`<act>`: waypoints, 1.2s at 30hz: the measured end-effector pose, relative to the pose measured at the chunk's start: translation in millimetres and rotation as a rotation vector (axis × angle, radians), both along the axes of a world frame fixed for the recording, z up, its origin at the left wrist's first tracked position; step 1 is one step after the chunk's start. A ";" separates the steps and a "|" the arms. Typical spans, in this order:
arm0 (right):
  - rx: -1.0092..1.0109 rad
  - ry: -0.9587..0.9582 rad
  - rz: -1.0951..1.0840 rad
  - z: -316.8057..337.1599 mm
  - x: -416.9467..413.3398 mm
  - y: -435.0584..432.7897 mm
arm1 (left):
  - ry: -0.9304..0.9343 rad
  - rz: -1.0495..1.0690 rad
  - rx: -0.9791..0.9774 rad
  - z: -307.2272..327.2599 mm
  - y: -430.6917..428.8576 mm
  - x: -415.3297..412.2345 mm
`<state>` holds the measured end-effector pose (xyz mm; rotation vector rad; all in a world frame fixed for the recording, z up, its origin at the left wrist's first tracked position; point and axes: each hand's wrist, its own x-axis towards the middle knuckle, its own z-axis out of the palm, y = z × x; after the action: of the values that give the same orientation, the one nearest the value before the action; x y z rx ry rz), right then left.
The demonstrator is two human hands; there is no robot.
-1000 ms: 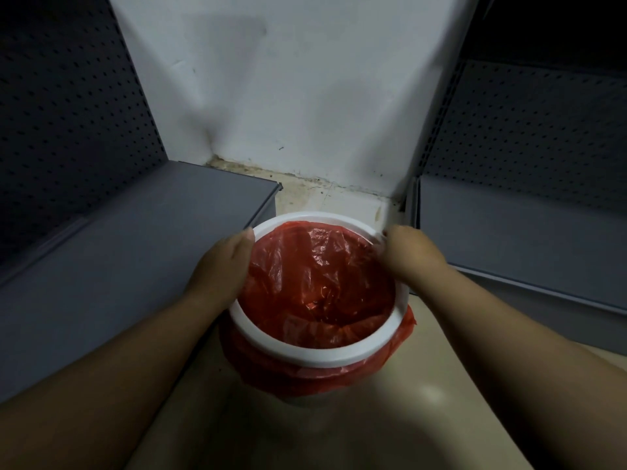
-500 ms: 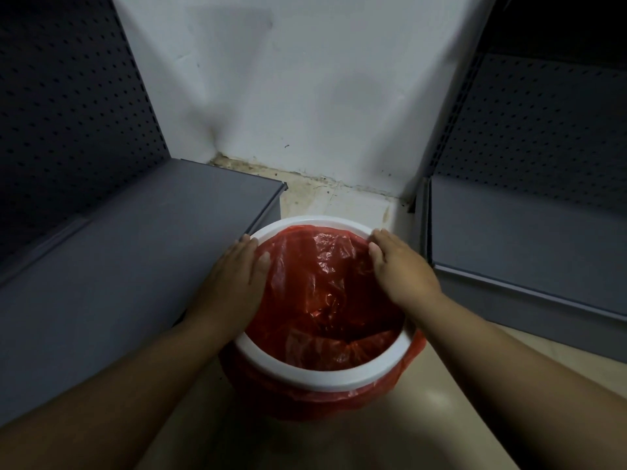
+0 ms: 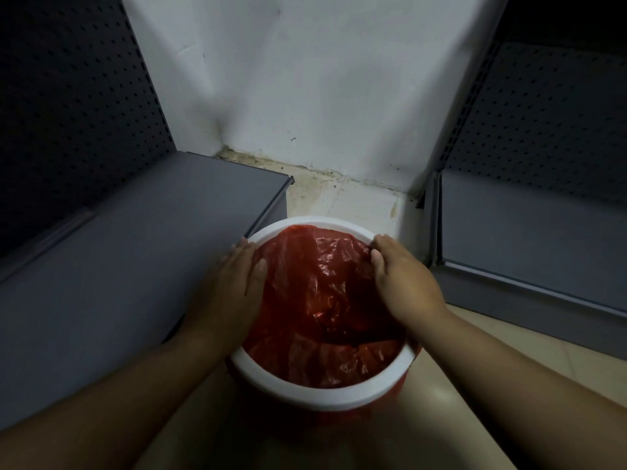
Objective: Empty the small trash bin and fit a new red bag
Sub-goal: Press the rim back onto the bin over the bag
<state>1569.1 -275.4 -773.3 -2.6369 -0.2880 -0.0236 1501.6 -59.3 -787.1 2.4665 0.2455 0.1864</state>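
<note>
We have the bin [image 3: 322, 390] standing on the floor [image 3: 356, 205] near the wall corner, between two grey shelves, with the red bag [image 3: 325, 300] already inside and its edge folded out under the white rim. Our left hand [image 3: 234, 283] lies flat on the left side of the rim, and our right hand [image 3: 403, 283] on the right, likely to press the ring down and trap the bag. The fingers [image 3: 385, 242] are spread loosely, resting on rim and plastic, gripping nothing.
</note>
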 end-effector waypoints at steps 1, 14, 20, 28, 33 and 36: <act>-0.001 -0.002 -0.001 -0.6 -0.8 0.1 | 0.000 0.003 -0.001 -0.6 -1.5 -1.3; -0.133 -0.003 -0.036 3.7 22.8 -9.0 | 0.020 -0.016 0.012 11.7 -13.7 19.9; -0.286 0.085 0.128 15.4 55.3 18.0 | 0.063 -0.086 0.188 20.9 -16.4 51.6; -0.265 0.111 0.152 1.9 61.6 31.4 | 0.167 -0.141 0.248 4.6 -15.6 67.8; -0.266 0.137 0.152 5.2 63.9 30.5 | 0.147 -0.100 0.184 13.0 -22.4 67.2; -0.309 0.258 0.171 10.2 63.5 27.5 | 0.197 -0.140 0.230 14.1 -20.6 66.4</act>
<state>1632.7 -247.9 -763.1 -2.8654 -0.4578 0.4476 1567.9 -79.9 -773.0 2.7220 0.1396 -0.0938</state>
